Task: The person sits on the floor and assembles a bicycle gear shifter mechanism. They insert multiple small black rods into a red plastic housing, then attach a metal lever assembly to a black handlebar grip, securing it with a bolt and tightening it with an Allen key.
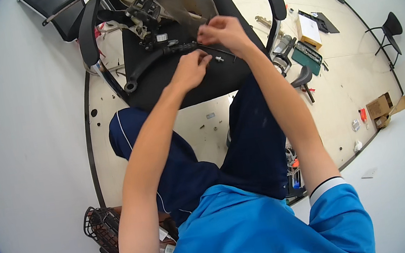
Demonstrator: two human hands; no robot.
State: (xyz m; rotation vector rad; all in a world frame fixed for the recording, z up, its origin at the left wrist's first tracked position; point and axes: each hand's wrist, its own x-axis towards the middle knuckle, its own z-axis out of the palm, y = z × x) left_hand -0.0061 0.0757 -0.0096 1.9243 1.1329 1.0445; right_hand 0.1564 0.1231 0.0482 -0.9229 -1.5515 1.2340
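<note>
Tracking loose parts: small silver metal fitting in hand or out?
Out: fitting lies on the black chair seat, right of the left hand.

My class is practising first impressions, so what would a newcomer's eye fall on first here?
Probably the bright blue shirt across the bottom of the picture. Next come the left hand and right hand, close together over the seat of the black chair at upper centre, where a curved black part lies near the left hand. A green case stands out on the floor, right of the chair.
</note>
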